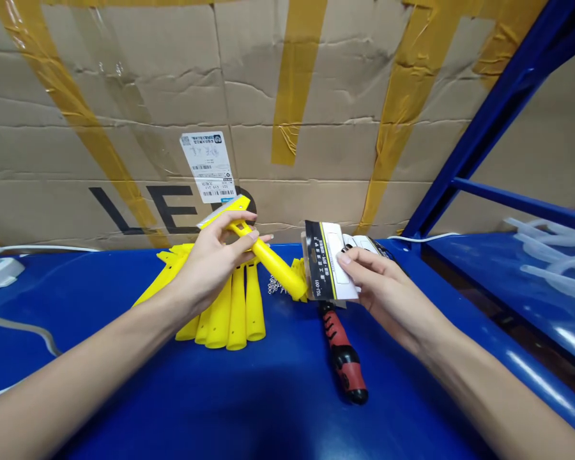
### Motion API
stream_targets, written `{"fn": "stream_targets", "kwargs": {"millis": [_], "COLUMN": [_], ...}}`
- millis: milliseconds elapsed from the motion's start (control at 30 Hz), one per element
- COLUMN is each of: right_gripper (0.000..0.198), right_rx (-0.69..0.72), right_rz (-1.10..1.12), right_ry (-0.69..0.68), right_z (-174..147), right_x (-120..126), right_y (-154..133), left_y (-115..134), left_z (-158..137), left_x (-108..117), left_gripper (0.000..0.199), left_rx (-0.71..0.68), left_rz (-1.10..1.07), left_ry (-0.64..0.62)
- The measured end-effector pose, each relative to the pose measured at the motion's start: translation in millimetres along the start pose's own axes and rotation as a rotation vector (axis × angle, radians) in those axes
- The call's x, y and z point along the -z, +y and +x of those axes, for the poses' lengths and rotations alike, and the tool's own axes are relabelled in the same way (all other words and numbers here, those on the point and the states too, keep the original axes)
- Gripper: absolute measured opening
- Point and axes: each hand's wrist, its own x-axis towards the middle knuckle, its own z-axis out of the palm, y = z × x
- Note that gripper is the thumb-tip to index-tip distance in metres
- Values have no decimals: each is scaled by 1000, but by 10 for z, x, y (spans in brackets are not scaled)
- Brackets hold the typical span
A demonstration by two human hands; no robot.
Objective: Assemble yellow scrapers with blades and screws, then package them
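My left hand (220,255) is closed round the neck of a yellow scraper (275,265), its wide bladed head up and to the left. The scraper's handle slants down to the right, its end near a printed packaging card (333,259). My right hand (388,281) pinches that black and white card between thumb and fingers. Several yellow scraper handles (237,306) lie side by side below my left hand. Under the card a red and black screwdriver-like handle (342,358) lies on the blue surface; its far end is hidden.
A large taped cardboard box (253,96) stands behind the blue surface (249,402). Small metal screws (275,285) lie near the middle. A blue metal frame (479,121) rises at right, with clear plastic strips (556,255) beyond. A white device (0,275) and cables are at left.
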Motion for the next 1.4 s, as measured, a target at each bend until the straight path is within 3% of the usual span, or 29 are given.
{"fn": "stream_targets", "kwargs": {"millis": [133, 267, 333, 500, 600, 733, 900, 1033, 1200, 1400], "right_gripper": [31, 26, 27, 63, 87, 68, 45, 39, 40, 33], "right_rx": [108, 278, 296, 324, 247, 80, 41, 78, 91, -38], "right_rz": [-104, -268, -267, -73, 13, 33, 105, 135, 99, 33], "right_ry": [-30, -8, 15, 65, 25, -58, -151, -51, -37, -102], "right_z": [-7, -53, -88, -159, -159, -121, -82, -51, -56, -91], "right_x": [-42, -166, -235, -357, -372, -310, -207, -172, -180, -175], "right_y": [36, 114, 160, 198, 171, 147, 110, 85, 51, 35], "left_y": [11, -24, -42, -102, -159, -172, -65, -20, -11, 40], "left_z": [5, -52, -103, -213, -242, -260, -248, -215, -137, -81], "left_x": [-18, -72, -116, -206, -239, -229, -151, -156, -127, -55], "left_gripper": [14, 14, 13, 13, 13, 29, 56, 84, 69, 37], "left_rx": [4, 15, 26, 41, 1, -99, -22, -65, -20, 30], "left_rz": [-81, -124, -153, -168, -134, -47, 1, -82, -97, -52], "left_ry": [80, 101, 101, 48, -18, -167, -365, -206, 24, -86]}}
